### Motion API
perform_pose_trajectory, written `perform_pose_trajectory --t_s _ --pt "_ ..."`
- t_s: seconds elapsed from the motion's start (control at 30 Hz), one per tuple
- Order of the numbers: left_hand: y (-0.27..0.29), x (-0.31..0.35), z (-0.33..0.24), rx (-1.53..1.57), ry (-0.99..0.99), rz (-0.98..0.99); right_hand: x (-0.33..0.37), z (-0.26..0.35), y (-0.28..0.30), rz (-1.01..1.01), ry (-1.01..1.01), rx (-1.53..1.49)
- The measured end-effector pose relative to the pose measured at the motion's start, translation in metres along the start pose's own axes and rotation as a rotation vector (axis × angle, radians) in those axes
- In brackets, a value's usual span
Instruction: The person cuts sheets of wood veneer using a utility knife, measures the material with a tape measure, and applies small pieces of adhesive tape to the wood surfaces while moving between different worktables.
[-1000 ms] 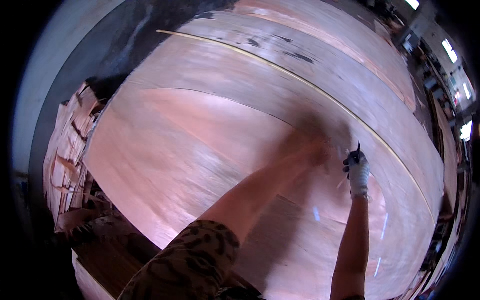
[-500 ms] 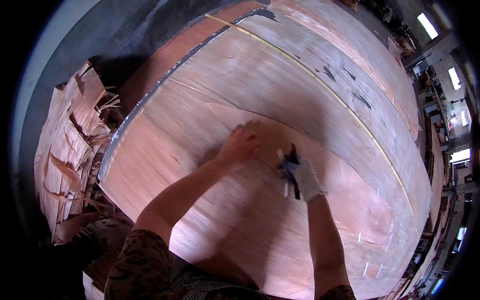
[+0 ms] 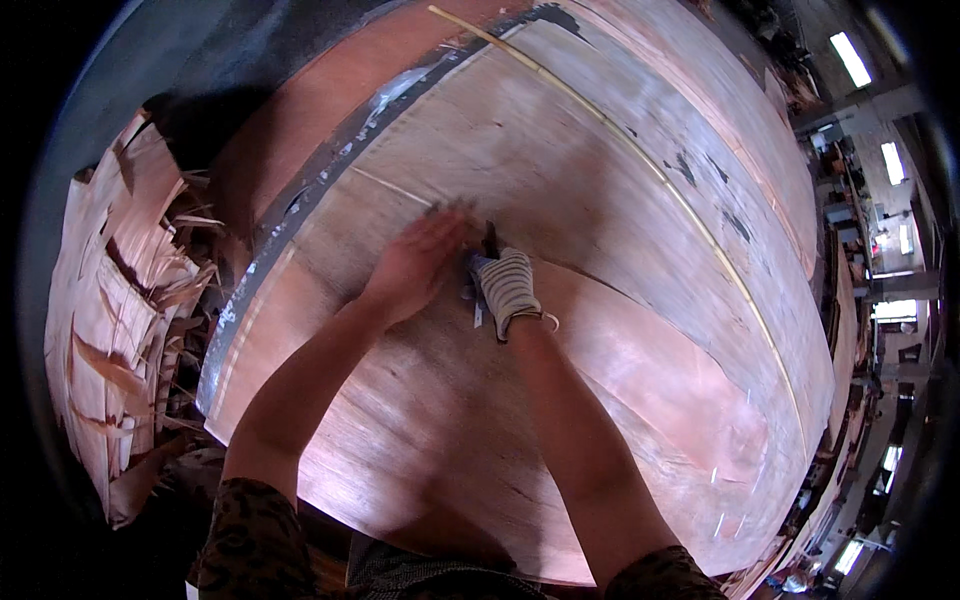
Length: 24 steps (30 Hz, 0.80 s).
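Observation:
A broad wooden veneer sheet (image 3: pixel 400 430) fills the middle of the view, with a pinker veneer piece (image 3: pixel 690 400) lying on it to the right of my hands. My bare left hand (image 3: pixel 415 262) rests on the sheet, fingers stretched forward beside a narrow gap in the wood. Close to its right side is my right hand (image 3: pixel 507 290), in a striped white glove, closed around a dark narrow hand tool (image 3: pixel 490 240) whose exact kind I cannot make out. A small white strip (image 3: pixel 477 314) hangs below that hand. Short white tape strips (image 3: pixel 718 524) lie near the right edge.
A thin bamboo pole (image 3: pixel 620 135) lies across the far side of the sheet. Torn veneer scraps (image 3: pixel 110 340) are heaped at the left. A dark, white-flecked border (image 3: pixel 290 215) runs along the sheet's left edge. Shelving and bright windows (image 3: pixel 895 310) are at the far right.
Both hands have moved left and a little farther away. The gloved right hand, still closed around the dark tool, has come right beside the left hand.

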State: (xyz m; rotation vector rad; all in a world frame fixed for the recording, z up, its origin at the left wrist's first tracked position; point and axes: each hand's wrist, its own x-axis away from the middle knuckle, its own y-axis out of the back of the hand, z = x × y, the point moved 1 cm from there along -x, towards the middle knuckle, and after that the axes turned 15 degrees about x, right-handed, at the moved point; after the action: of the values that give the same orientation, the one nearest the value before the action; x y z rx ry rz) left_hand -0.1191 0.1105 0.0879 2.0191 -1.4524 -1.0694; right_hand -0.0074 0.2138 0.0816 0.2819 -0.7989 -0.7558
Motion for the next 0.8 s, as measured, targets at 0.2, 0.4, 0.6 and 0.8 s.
perform_pose_trajectory --t_s 0.2,0.4,0.6,0.8 --pt "-0.003 -0.01 -0.005 -0.011 -0.013 0.348 0.018 -0.014 0.005 -0.148 0.386 0.529" --pt "-0.014 -0.01 0.019 -0.084 0.014 0.299 0.058 -0.099 0.163 -0.224 -0.011 0.088" --pt "-0.136 -0.087 -0.105 0.225 -0.064 0.162 0.057 -0.217 0.234 -0.41 -0.228 -0.28" --pt "-0.258 -0.126 -0.168 0.132 -0.523 0.292 0.039 -0.224 0.232 -0.477 -0.255 0.078"
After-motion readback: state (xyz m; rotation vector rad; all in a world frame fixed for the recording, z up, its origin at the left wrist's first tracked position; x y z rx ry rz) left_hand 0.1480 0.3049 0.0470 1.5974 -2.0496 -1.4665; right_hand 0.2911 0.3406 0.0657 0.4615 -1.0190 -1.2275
